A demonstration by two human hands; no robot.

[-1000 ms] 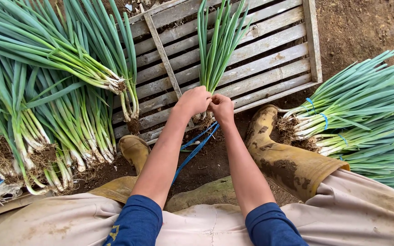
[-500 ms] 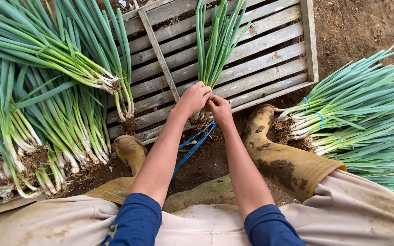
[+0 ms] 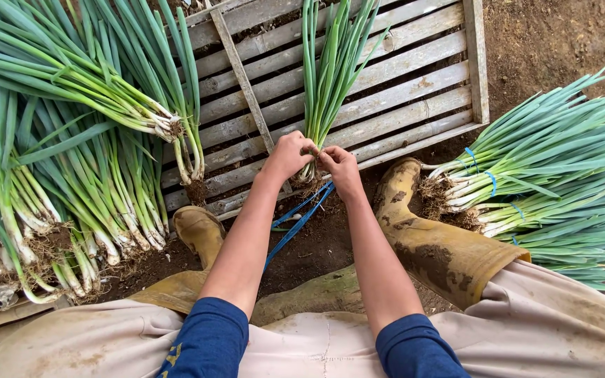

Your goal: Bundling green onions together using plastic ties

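A small bunch of green onions [image 3: 330,77] lies on a wooden pallet [image 3: 400,91], leaves pointing away from me. My left hand [image 3: 290,155] and my right hand [image 3: 341,168] meet at its white base and both grip it near the roots. A blue band [image 3: 301,218] trails from under my hands toward my knees. Both forearms reach forward between my muddy rubber boots [image 3: 428,238].
A big pile of loose green onions [image 3: 71,140] with earthy roots lies to the left. Bundles of green onions tied with blue bands [image 3: 547,182] lie on the soil to the right. Bare dirt [image 3: 561,35] lies beyond the pallet.
Both hands stay at the base of the bunch; the fingers have shifted slightly around it. The view has drifted a little.
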